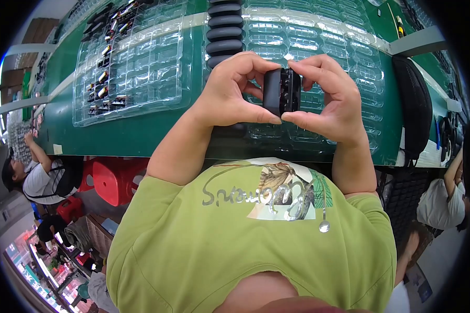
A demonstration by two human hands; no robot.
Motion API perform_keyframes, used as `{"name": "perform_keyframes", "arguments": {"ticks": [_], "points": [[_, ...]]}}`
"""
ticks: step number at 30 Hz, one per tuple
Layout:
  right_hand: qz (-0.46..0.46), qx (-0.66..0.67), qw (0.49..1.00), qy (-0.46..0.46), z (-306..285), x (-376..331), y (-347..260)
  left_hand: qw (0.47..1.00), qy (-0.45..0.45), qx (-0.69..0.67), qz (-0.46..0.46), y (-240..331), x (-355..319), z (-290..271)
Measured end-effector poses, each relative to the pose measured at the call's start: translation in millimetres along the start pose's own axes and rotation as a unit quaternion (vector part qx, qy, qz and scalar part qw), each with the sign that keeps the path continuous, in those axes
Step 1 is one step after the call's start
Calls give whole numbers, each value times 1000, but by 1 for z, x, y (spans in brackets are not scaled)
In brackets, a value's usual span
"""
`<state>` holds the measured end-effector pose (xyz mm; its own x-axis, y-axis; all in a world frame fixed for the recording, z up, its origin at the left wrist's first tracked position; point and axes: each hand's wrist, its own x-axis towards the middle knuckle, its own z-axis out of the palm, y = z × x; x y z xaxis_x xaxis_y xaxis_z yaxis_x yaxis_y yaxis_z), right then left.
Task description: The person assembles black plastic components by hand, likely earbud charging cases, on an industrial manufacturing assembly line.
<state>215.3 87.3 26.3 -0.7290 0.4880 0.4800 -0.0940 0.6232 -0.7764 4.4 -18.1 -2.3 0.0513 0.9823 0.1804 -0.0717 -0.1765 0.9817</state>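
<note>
Between my two hands, over the clear tray, is a small black plastic case (272,94) with a smooth dark side to the left and a glossy, detailed inner side to the right. My left hand (227,91) pinches the smooth side with thumb and fingertips. From the other side, my right hand (331,96) grips the case by its top and bottom corners. Beneath lies a clear plastic tray (344,47) of oval pockets. Its left column holds several dark oval shells (224,34), partly hidden by my left hand.
To the left, another clear tray (159,78) holds small electronic parts (103,91) in its left columns. A black pouch (412,104) rests at the right table edge. Metal posts (418,41) rise beside the green table (136,135). Red stools (115,182) and other people (42,175) are nearby.
</note>
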Motion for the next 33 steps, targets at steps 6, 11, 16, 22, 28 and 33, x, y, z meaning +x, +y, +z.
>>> {"name": "perform_keyframes", "arguments": {"ticks": [6, 11, 16, 22, 28, 33], "points": [[-25, -36, 999, -8, -1, 1, -2, 1000, 10, 2, -5, 0, 0, 1], [-19, -21, 1000, -6, 0, 0, 0, 1000, 3, -3, 4, 0, 0, 0], [-5, 0, 1000, -7, 0, 0, 2, 1000, 2, -5, 9, -1, 0, 0], [21, 12, 1000, -4, 1, -1, 3, 1000, -9, 16, 14, -1, 0, -2], [4, 3, 1000, 2, 0, -1, 3, 1000, -1, 9, 7, 3, 2, 3], [1, -11, 1000, 9, 2, 1, -1, 1000, -1, 13, 8, 3, 1, 2]]}}
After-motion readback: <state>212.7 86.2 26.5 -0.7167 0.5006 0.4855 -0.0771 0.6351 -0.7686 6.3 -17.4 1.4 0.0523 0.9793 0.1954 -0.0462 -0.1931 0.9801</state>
